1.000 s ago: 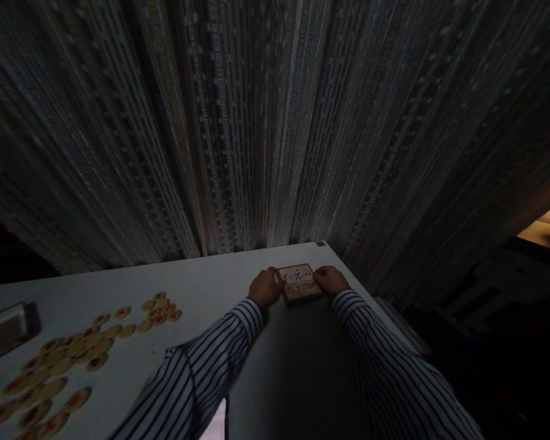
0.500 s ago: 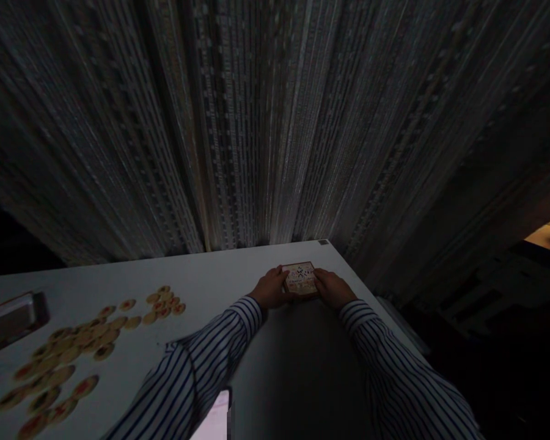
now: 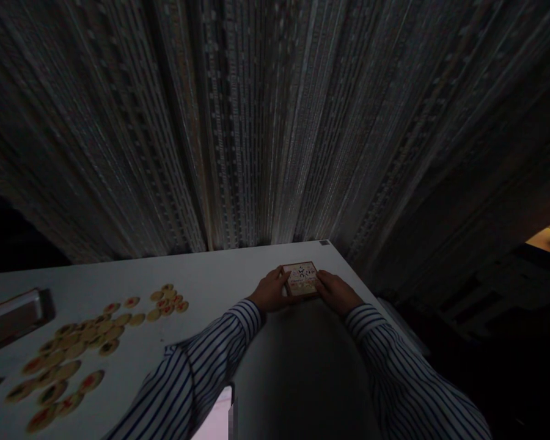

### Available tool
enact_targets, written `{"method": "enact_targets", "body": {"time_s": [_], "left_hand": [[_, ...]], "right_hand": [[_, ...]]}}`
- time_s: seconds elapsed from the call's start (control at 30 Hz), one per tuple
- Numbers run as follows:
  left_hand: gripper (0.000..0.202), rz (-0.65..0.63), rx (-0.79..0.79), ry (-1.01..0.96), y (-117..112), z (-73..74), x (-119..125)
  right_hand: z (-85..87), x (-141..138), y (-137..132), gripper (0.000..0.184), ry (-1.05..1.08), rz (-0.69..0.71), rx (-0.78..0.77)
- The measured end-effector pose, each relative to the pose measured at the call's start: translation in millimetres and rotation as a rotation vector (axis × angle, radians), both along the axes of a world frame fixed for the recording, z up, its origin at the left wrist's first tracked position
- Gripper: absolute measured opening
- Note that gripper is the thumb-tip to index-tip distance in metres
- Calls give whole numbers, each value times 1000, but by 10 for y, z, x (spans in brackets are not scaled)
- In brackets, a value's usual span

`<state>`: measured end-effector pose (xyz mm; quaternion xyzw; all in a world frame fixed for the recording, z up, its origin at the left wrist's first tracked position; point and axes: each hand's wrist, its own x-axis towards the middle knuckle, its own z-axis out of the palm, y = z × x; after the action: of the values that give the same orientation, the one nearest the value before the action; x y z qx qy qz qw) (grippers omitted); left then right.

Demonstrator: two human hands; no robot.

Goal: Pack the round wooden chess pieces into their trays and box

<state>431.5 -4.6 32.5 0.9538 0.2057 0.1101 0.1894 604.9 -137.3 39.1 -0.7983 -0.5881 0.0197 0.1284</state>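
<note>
Box (image 3: 301,279) is at the right end of the counter (image 3: 238,263); from here I can't tell whether it rests there. The left hand (image 3: 270,291) is partly closed on its left edge, the right hand (image 3: 338,291) likewise on its right. Over to the left lie round pieces (image 3: 89,335), near a case (image 3: 13,316). A curtain (image 3: 275,122) hangs behind.

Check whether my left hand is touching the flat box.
Touching: in the head view, the left hand laps over the left edge of the box.
</note>
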Motion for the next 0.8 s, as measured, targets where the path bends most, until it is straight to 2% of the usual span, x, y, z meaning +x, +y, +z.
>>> {"method": "enact_targets", "body": {"time_s": [0.3, 0.53, 0.8], "left_hand": [[78, -30, 67, 12, 5, -8, -19], [78, 14, 48, 26, 38, 0, 2], [88, 32, 18, 6, 63, -11, 0]], "right_hand": [[-75, 56, -65, 50, 21, 48, -27], [-41, 27, -11, 51, 35, 41, -34], [22, 40, 17, 56, 38, 2, -49]]}}
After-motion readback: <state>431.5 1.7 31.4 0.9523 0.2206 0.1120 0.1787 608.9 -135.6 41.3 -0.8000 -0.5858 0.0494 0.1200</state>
